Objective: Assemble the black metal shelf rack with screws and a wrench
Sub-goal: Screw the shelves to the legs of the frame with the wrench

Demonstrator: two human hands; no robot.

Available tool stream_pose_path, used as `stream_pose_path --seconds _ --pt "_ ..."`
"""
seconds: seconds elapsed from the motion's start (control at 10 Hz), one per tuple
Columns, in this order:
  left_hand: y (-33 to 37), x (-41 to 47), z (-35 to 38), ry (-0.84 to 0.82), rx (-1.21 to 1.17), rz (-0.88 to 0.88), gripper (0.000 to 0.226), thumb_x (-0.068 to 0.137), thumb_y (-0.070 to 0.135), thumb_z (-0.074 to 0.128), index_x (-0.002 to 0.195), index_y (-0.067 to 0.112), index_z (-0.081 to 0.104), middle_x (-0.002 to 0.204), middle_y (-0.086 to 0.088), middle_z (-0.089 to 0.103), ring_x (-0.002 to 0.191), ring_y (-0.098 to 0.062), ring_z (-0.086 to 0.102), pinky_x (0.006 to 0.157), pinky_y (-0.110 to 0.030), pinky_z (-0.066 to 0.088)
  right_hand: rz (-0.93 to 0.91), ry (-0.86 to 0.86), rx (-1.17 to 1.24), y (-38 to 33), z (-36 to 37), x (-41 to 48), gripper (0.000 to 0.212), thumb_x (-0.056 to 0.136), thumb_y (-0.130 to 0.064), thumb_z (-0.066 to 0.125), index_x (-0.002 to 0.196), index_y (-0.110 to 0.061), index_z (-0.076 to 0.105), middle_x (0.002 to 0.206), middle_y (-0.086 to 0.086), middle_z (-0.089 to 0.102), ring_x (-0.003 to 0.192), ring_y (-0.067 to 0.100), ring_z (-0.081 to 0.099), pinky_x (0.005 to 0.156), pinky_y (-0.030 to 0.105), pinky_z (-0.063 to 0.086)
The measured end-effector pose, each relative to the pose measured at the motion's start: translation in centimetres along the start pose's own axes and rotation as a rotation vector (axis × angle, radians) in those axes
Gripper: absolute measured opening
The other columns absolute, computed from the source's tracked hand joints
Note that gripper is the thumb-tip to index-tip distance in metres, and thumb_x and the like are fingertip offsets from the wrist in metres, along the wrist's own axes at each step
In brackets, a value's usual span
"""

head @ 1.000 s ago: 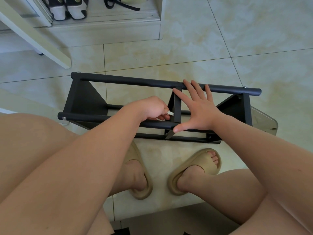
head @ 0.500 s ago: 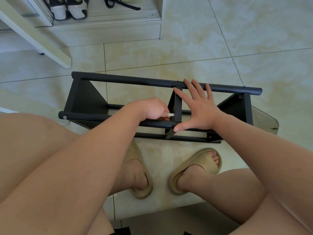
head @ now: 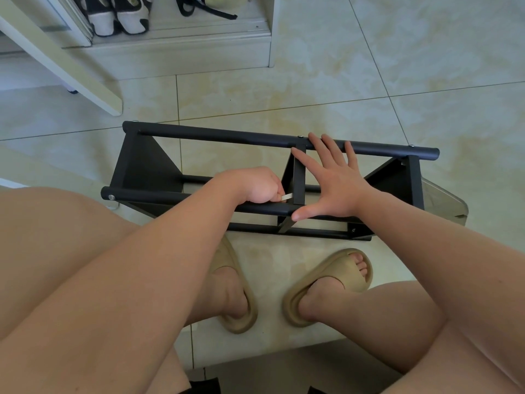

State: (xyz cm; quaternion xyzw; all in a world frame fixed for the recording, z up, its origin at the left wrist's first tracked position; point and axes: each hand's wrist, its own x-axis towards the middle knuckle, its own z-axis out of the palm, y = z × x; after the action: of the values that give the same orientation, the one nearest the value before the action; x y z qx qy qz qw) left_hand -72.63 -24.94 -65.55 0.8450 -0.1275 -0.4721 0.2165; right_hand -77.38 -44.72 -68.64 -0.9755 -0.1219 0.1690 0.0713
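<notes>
Rack (head: pixel 216 137) under spread right hand (head: pixel 336 183); left hand (head: pixel 255 184) pinches, seemingly, a wrench (head: pixel 287 197).

No text, brand, number or sign can be read here. The black rack (head: pixel 227 136) shows no legible marking; the shoes (head: pixel 119 15) at the top edge are perhaps too small to tell.
</notes>
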Motion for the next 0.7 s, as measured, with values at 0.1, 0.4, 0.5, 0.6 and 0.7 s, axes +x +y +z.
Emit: stream_pose_path --seconds 0.1,0.4,0.5,0.6,0.7 --pt "0.4 0.0 0.2 0.028 0.093 -0.057 0.02 0.095 0.013 0.05 0.094 0.005 0.068 0.095 -0.009 0.064 0.086 -0.026 0.056 0.082 -0.036 0.048 0.004 -0.049 -0.015 0.0 -0.4 0.0 0.138 0.046 -0.106 0.039 0.158 -0.043 -0.011 0.166 0.001 -0.026 0.152 0.024 -0.027 0.119 0.058 -0.018" --pt "3.3 -0.3 -7.0 0.402 0.202 0.053 0.029 0.098 0.015 0.047 0.116 0.005 0.067 0.109 -0.008 0.066 0.1 -0.027 0.062 0.087 -0.035 0.051 0.029 -0.117 0.053 3.3 -6.1 2.1 0.094 0.089 -0.067 0.057 0.161 -0.037 0.004 0.169 -0.001 0.01 0.149 0.028 0.028 0.118 0.049 0.024" --pt "3.3 1.6 -9.9 0.417 0.267 0.123 0.028 0.098 0.014 0.046 0.117 0.01 0.068 0.116 -0.009 0.066 0.107 -0.027 0.062 0.089 -0.034 0.05 0.09 -0.23 0.02 4.9 -7.6 3.1 0.071 0.096 -0.053 0.058 0.156 -0.03 0.029 0.149 0.002 0.048 0.131 0.025 0.048 0.109 0.042 0.038" --pt "2.7 3.1 -11.3 0.306 0.397 0.09 0.022 0.099 0.013 0.045 0.106 0.009 0.066 0.104 -0.01 0.063 0.088 -0.026 0.058 0.078 -0.034 0.049 0.118 -0.289 0.01 5.7 -7.9 4.0 0.053 0.1 -0.045 0.056 0.148 -0.028 0.042 0.129 0.002 0.061 0.116 0.023 0.055 0.1 0.039 0.043" --pt "2.2 5.0 -12.0 0.194 0.317 0.107 0.018 0.101 0.011 0.046 0.097 0.005 0.063 0.096 -0.01 0.064 0.084 -0.029 0.057 0.076 -0.037 0.046 0.113 -0.272 0.047 6.2 -7.3 5.5 0.029 0.103 -0.037 0.053 0.13 -0.026 0.057 0.104 -0.005 0.062 0.1 0.021 0.055 0.088 0.035 0.044"
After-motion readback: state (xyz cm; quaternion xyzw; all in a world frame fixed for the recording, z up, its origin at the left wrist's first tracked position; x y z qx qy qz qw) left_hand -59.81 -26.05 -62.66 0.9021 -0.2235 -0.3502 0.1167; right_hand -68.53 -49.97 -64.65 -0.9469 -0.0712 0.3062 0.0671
